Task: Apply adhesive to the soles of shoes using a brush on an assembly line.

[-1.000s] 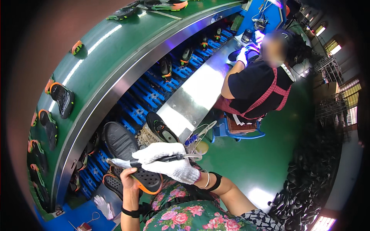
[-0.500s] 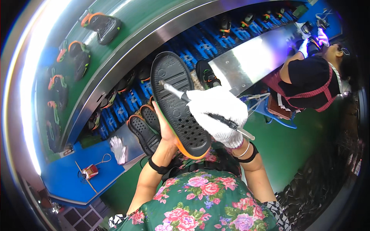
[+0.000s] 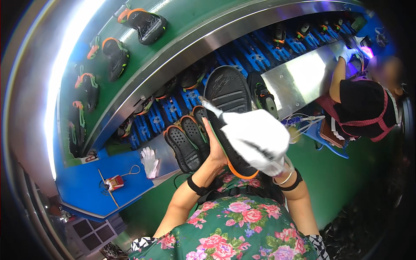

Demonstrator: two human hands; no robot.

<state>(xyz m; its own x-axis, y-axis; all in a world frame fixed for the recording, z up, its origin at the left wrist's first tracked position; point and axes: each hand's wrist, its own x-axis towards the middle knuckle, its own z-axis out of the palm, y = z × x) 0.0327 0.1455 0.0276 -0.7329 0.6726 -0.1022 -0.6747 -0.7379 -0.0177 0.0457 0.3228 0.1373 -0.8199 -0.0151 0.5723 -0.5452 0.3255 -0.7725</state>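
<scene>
From my remote seat, I've the bare left hand (image 3: pixel 215 144) clamped on a long black, orange-rimmed rubbery sole (image 3: pixel 227 93), white-gloved right hand (image 3: pixel 256 135) gripping a slim pale-tipped tool (image 3: pixel 211 106) toward ten o'clock.

Blue tbl (image 3: pixel 84 190) w/ red item (image 3: pixel 115 183), grn surf. (image 3: pixel 184 28) w/ blk shoes (image 3: pixel 116 60)

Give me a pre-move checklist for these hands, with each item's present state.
1. Sole held: ok; the left hand grips its left side.
2. Brush held: ok; it is in the right hand.
3. Brush tip touching the sole: cannot tell; it sits at the left edge.
4. Both hands gloved: not ok; the left is bare, and a loose glove lies at the edge of the blue table.
5. Sole face fully visible: not ok; the right hand hides part.
6. Co-worker clear of the hands: ok; seated off to the right.
</scene>
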